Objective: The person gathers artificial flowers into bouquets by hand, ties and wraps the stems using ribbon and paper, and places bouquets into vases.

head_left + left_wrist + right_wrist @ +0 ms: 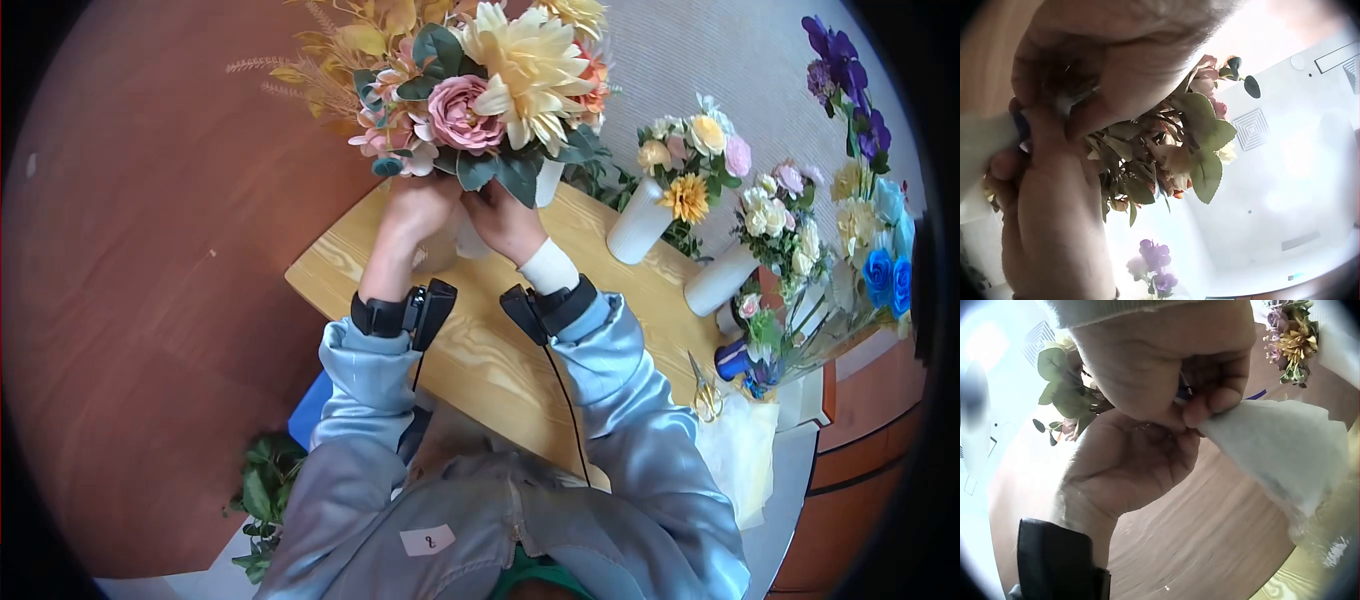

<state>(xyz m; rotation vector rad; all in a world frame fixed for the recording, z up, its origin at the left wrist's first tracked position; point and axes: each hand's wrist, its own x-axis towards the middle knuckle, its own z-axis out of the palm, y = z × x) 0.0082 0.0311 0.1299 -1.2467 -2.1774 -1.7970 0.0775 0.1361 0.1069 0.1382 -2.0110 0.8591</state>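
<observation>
A bouquet with a large pale yellow flower and a pink rose is held up over the table's far end. My left hand grips its stems just under the leaves. Close beside it, my right hand pinches the same binding point, thumb and fingers curled. In the right wrist view, white wrapping fans out below the fingers, and a thin blue strip shows behind them. Both hands touch in the left wrist view, with a bit of blue between them. The fingers hide the stems' binding.
On the wooden table, white vases of flowers line the right side. Gold-handled scissors and pale sheets lie at the near right. Blue and purple flowers stand farther right; a leafy plant is at lower left.
</observation>
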